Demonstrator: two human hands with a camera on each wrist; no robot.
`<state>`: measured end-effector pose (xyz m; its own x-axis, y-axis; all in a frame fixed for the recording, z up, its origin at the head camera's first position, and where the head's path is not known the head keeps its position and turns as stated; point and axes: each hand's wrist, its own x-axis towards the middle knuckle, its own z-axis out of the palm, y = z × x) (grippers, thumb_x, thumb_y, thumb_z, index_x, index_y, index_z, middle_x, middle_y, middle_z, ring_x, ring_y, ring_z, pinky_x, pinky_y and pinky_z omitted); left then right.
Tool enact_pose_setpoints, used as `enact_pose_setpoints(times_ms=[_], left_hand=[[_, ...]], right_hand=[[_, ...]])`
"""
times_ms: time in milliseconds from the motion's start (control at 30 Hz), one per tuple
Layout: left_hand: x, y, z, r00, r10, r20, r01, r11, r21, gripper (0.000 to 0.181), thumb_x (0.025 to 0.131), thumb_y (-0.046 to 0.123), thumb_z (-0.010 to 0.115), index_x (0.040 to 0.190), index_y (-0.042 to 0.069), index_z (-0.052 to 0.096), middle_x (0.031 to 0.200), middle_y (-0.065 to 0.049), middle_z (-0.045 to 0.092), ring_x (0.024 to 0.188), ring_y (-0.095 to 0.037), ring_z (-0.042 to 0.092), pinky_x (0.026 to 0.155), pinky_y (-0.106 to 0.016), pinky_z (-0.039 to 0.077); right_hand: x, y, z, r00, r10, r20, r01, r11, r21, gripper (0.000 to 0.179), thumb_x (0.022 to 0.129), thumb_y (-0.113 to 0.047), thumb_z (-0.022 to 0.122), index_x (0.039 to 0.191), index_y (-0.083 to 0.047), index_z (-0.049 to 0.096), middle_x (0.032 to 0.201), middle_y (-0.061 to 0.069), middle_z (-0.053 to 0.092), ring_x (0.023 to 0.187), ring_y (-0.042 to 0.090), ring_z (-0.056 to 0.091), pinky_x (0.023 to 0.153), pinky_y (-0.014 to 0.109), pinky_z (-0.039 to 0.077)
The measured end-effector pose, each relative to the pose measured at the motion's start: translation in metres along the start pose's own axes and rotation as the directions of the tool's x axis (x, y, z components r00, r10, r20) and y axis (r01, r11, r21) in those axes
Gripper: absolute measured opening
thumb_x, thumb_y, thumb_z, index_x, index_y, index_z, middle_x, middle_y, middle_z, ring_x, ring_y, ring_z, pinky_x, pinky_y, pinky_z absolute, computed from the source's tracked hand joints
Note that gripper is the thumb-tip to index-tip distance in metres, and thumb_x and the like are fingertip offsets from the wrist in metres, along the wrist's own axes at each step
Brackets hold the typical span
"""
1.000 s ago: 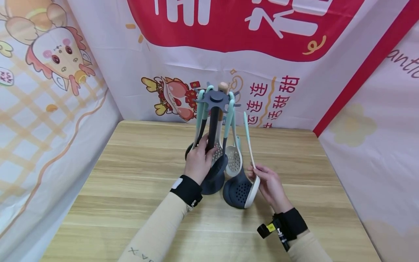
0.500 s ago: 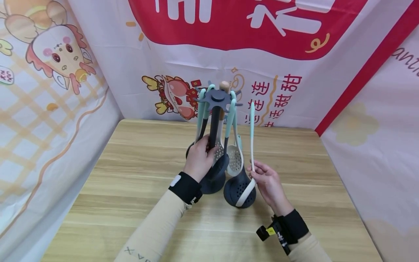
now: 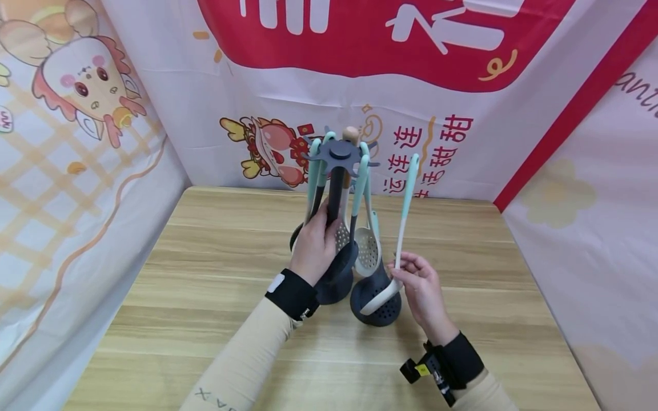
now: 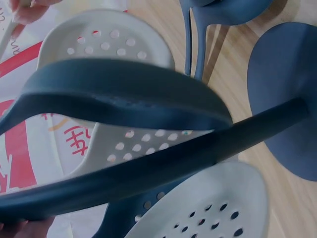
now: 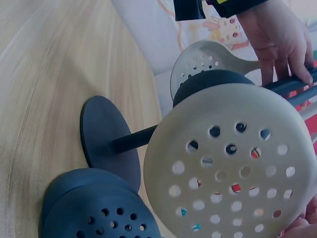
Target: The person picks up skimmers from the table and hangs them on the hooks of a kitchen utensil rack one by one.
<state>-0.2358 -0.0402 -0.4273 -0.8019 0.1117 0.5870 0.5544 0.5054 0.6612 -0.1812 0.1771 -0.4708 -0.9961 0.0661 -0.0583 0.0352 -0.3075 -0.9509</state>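
Note:
My left hand (image 3: 315, 245) grips the dark pole of a round-based utensil stand (image 3: 340, 153) that carries several teal-handled utensils. A dark ladle (image 4: 119, 94) hangs close before the pole in the left wrist view. My right hand (image 3: 420, 285) pinches a pale skimmer (image 3: 400, 242) by the lower part of its upright handle, the teal end upward. Its broad perforated head (image 5: 228, 163) fills much of the right wrist view. In the head view, that head overlaps a dark skimmer (image 3: 372, 308) hanging low beside the stand.
Other pale perforated skimmers (image 3: 367, 251) hang around the pole. The stand's round base (image 5: 110, 144) rests on the wooden table (image 3: 205, 274). Printed cloth (image 3: 180, 114) backs the table and rises on both sides.
In my right hand the pale skimmer has turned: its teal end has swung to the right and its head to the left, over the dark skimmer. My left hand stays on the pole.

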Motion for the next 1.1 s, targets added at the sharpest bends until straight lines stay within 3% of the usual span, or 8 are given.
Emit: enact_pose_setpoints(times_ms=[300,467,767,1100], left_hand=[[0.000,-0.002,-0.002,1.000,0.006,-0.021,-0.005,0.999,0.047,0.023,0.098,0.010,0.061,0.119,-0.001,0.061,0.106,-0.016,0.073,0.099,-0.031,0.071,0.091,-0.045,0.057],[0.000,-0.003,-0.002,0.999,0.006,-0.032,-0.005,1.000,0.030,0.024,0.098,0.012,0.061,0.118,0.000,0.062,0.104,-0.015,0.074,0.098,-0.031,0.072,0.091,-0.045,0.057],[-0.001,-0.004,-0.004,0.999,0.013,-0.046,-0.011,1.000,0.029,0.026,0.098,0.015,0.061,0.120,0.001,0.063,0.105,-0.015,0.074,0.098,-0.030,0.072,0.091,-0.044,0.057],[-0.003,-0.003,-0.006,0.999,-0.027,-0.043,0.029,0.999,0.032,0.032,0.098,0.017,0.062,0.126,0.001,0.062,0.108,-0.017,0.074,0.097,-0.030,0.073,0.090,-0.043,0.058]], right_hand=[[-0.007,-0.003,0.012,0.993,-0.098,-0.059,0.099,0.995,0.016,0.036,0.086,0.017,0.057,0.090,-0.017,0.067,0.085,-0.003,0.065,0.079,0.009,0.062,0.077,0.019,0.054],[-0.011,-0.008,0.018,0.988,-0.149,-0.045,0.151,0.987,0.045,0.038,0.085,0.019,0.057,0.089,-0.017,0.068,0.084,-0.003,0.067,0.078,0.009,0.064,0.075,0.020,0.054],[-0.018,-0.016,0.027,0.981,-0.194,-0.005,0.194,0.981,0.008,0.040,0.082,0.020,0.060,0.089,-0.018,0.069,0.086,-0.004,0.069,0.078,0.009,0.065,0.076,0.022,0.054],[-0.025,-0.018,0.036,0.972,-0.228,0.051,0.230,0.972,-0.044,0.043,0.079,0.021,0.062,0.086,-0.021,0.070,0.082,-0.006,0.071,0.074,0.007,0.064,0.070,0.020,0.053]])
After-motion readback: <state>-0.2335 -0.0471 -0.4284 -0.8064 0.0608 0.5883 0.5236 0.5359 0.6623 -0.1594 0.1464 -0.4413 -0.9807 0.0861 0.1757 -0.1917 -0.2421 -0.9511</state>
